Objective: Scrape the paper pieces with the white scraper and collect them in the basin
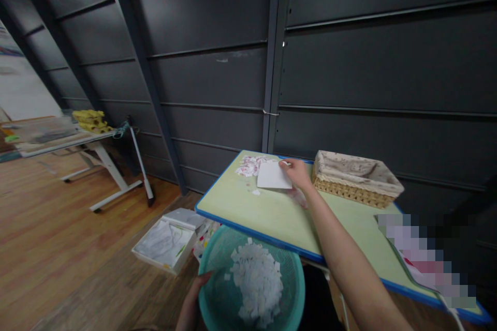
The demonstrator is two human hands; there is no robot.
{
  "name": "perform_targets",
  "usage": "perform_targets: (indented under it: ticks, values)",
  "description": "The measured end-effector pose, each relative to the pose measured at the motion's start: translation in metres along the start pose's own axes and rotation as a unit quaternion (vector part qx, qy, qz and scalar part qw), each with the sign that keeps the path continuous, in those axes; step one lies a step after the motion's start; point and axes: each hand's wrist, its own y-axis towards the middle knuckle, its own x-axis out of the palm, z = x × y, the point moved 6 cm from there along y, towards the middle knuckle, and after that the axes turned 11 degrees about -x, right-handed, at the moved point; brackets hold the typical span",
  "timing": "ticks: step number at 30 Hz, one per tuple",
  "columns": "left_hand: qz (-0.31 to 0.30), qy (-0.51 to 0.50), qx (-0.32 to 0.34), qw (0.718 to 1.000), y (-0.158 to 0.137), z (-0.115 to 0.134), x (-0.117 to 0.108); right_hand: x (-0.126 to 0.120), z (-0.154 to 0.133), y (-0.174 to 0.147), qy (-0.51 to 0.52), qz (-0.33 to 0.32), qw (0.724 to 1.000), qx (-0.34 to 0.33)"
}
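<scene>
My right hand (295, 171) reaches over the table and pinches the edge of a white card (273, 175). Right beside the card lies a heap of torn paper scraps (250, 165), white with some pink, at the far left of the tabletop. Below the table's front edge is a teal plastic basket (214, 297), with a pile of small white paper pieces (257, 282) inside. My left hand (202, 280) grips its left rim, with the thumb over the edge and the other fingers hidden.
The pale green table (229, 199) has a blue edge. On it stand a cloth-lined wicker basket (351, 191) and a partly blurred-out flat item (423, 261). An open white box (165, 243) sits on the floor at left. A wheeled table (104, 160) stands further left; a dark panelled wall (217, 83) rises behind.
</scene>
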Motion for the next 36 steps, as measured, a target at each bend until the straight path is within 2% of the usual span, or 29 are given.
perform_targets:
  ticks: [3,9,15,20,27,33,36]
  values:
    - [-0.003,-0.006,0.000,1.000,0.001,0.000,0.000,0.002,-0.003,0.000,0.007,-0.017,1.000,-0.005]
    - [-0.006,0.005,-0.012,1.000,0.005,-0.001,-0.004,-0.008,-0.007,0.000,0.004,0.019,1.000,-0.007]
    - [-0.005,0.038,0.017,0.999,0.008,-0.001,-0.005,0.000,-0.009,0.000,0.049,-0.038,0.998,-0.005]
    - [0.009,0.014,0.012,1.000,0.006,-0.001,-0.006,0.001,-0.008,-0.001,0.058,-0.022,0.998,0.002]
    - [-0.013,0.003,-0.015,1.000,0.003,-0.004,-0.001,0.005,-0.012,-0.003,0.091,-0.048,0.995,0.016]
    - [0.003,0.017,0.015,1.000,0.006,-0.003,-0.004,0.005,-0.011,-0.002,0.092,-0.046,0.995,0.012]
    - [0.004,0.022,0.000,1.000,0.007,-0.002,-0.005,0.006,-0.012,-0.002,0.100,-0.047,0.994,-0.001]
